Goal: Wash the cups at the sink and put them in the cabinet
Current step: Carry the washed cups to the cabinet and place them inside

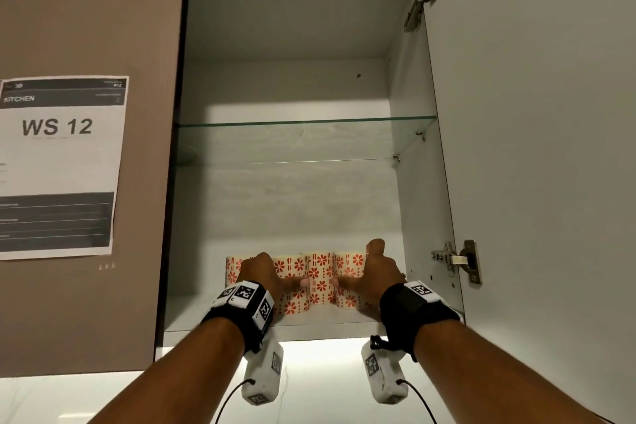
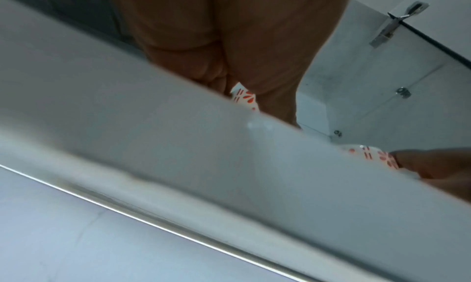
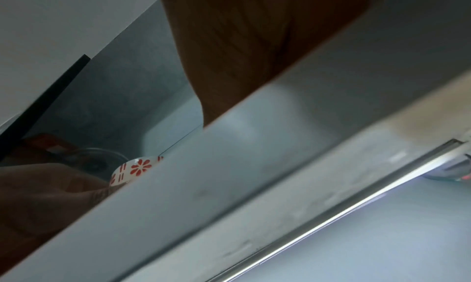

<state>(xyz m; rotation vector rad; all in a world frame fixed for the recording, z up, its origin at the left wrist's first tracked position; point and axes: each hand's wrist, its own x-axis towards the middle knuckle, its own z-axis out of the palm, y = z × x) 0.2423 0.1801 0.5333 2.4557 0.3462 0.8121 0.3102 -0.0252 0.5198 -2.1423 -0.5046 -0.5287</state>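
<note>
Several white cups with red flower patterns (image 1: 315, 274) stand in a tight row on the cabinet's bottom shelf (image 1: 323, 317). My left hand (image 1: 263, 272) wraps around a cup at the left of the row, thumb stretched across the front. My right hand (image 1: 370, 272) wraps around the rightmost cup (image 1: 349, 263), thumb pointing left and one finger raised above the rim. The left wrist view shows a sliver of cup (image 2: 244, 97) by my palm. In the right wrist view another cup (image 3: 137, 167) peeks over the shelf edge.
The cabinet door (image 1: 533, 148) stands open at the right, with hinges (image 1: 457, 260) on the side wall. A bare glass shelf (image 1: 303, 120) sits above the cups. A paper sign (image 1: 58, 165) hangs on the closed door to the left. A lit white counter (image 1: 320, 389) lies below.
</note>
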